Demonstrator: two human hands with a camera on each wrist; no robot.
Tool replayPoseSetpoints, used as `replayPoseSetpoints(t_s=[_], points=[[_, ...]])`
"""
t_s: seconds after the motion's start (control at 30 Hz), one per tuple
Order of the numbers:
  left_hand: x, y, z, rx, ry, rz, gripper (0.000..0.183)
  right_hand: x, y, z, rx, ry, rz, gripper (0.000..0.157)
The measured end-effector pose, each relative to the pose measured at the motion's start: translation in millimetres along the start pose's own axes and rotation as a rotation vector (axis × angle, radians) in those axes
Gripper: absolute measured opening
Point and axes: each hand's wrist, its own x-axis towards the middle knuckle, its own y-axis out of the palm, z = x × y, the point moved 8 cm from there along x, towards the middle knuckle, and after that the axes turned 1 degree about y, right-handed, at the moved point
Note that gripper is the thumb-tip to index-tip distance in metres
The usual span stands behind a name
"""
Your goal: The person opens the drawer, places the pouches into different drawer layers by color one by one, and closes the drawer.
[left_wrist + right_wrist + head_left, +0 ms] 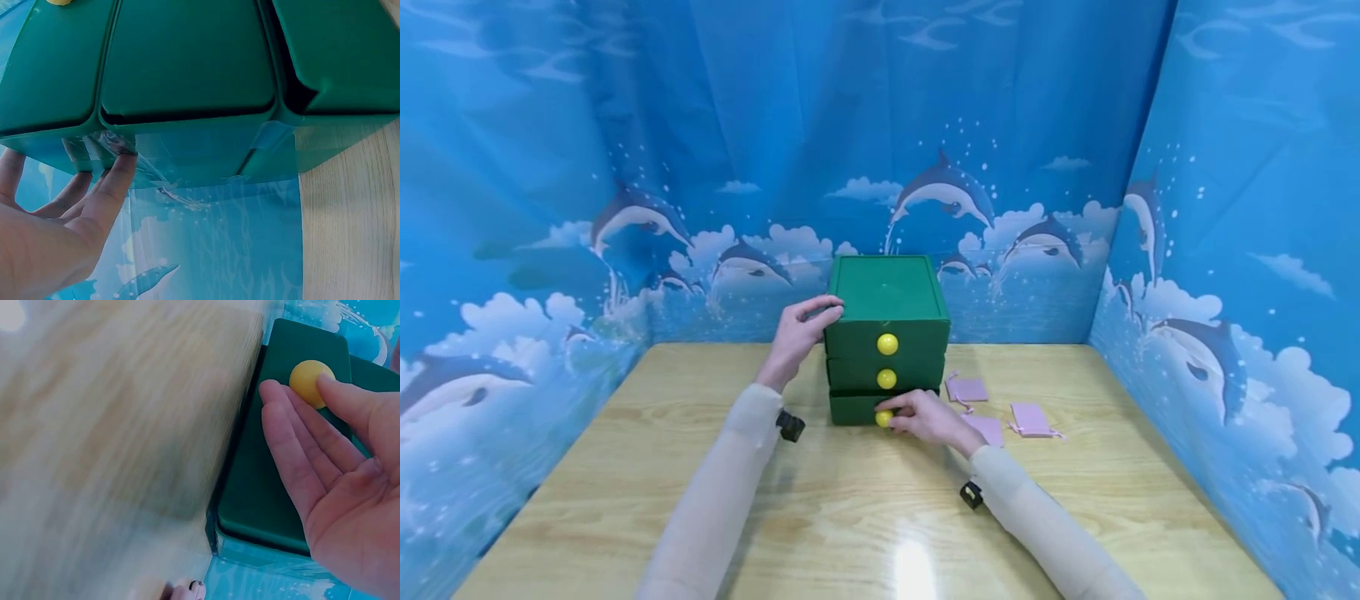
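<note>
As hands (800, 333) (927, 417) touch the cabinet (887, 307), left fingers (111, 190) extend alongside, right pinch bottom knob (883, 418)

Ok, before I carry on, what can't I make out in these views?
- Inside of the bottom drawer: head view, hidden behind its own front.
- Left part of the nearest pink pouch: head view, covered by the right hand.
- A yellow knob: left wrist view, cut off by the top edge.
- Tabletop grain: right wrist view, blurred.

Head view forward and down, wrist views close-up, green drawer unit (887, 312) common to all three.
</note>
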Motion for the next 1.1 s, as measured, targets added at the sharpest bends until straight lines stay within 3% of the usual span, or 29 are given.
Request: replayPoseSetpoints(t_s=[0.4, 0.73, 1.1], points=[[3.3, -1.0, 1.8, -0.012, -0.021, 0.020, 0.043, -16, 4.8, 12, -0.060, -0.011, 0.018, 0.029], [0.9, -2.7, 3.9, -0.028, -0.055, 0.009, 0.042, -23, 10.5, 16, -0.044, -0.003, 0.034, 0.028], [2.0, -1.0, 5.6, -0.034, -0.047, 0.028, 0.043, -28, 12.2, 17, -0.027, 0.005, 0.019, 0.028]])
